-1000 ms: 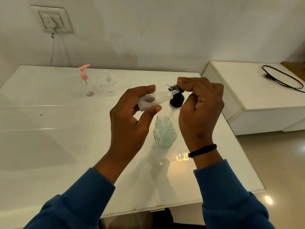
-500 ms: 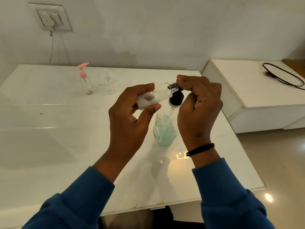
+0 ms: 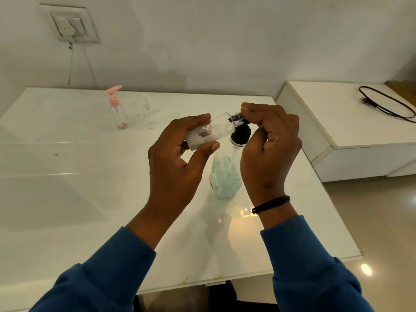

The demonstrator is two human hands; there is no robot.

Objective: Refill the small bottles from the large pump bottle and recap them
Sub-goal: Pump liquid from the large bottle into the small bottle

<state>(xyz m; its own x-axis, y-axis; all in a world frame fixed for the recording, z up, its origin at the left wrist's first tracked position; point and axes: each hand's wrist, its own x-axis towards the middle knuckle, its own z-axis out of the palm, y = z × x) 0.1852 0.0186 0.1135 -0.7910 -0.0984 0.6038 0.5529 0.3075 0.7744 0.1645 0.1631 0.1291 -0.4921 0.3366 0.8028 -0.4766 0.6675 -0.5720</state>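
My left hand [image 3: 173,167] grips a small clear bottle [image 3: 211,134] above the table. The bottle lies tilted, holds some white liquid, and its uncapped threaded neck points right. The neck meets the top of the large pump bottle [image 3: 225,176], which stands on the table with pale blue-green liquid inside and a black pump collar [image 3: 240,135]. My right hand [image 3: 267,149] has its fingers curled over the pump head, which they hide. No cap for the small bottle is in view.
A small bottle with a pink pump [image 3: 117,111] and a small clear bottle [image 3: 149,114] stand at the back of the white glass table [image 3: 67,199]. A lower white cabinet [image 3: 337,113] with a black cable [image 3: 387,104] sits to the right. The table's right edge borders open floor.
Both hands and the bottles keep their places; only the view has shifted slightly.
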